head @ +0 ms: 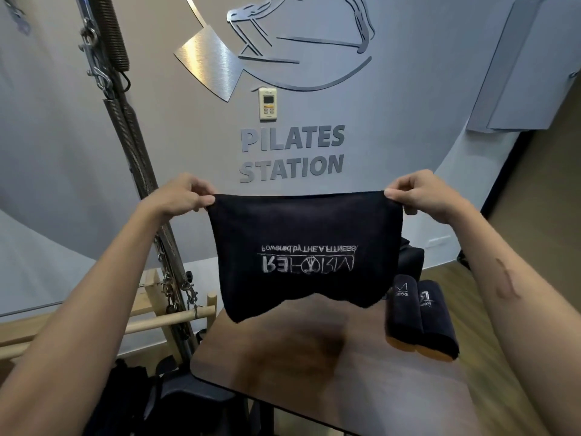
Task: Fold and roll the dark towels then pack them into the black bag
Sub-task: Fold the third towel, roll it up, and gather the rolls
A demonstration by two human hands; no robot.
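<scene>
Up in the air above the bench (314, 372) hangs a dark towel (301, 253), folded over so its top edge is straight and tight. White letters on it read upside down. Its two bottom corners hang lower than the middle and do not touch the bench. Between the towel and the bench top there is open room.

The left hand (184, 195) pinches the top left corner, with thumb and fingers clamped on the cloth. The right hand (418, 195) pinches the top right corner in the same grip. Both arms reach out forward, with the hands at the same height and well apart.

On the right side of the bench lie two rolled towels (421, 319), side by side and touching, near the bench's right edge. Just behind them is something black (412, 256), partly hidden by the held towel, and I cannot tell if it is the bag.

Left of the bench stand wooden bars (157, 322) and metal springs (138, 146). Behind it all, a grey wall has a big sign (292, 155).
</scene>
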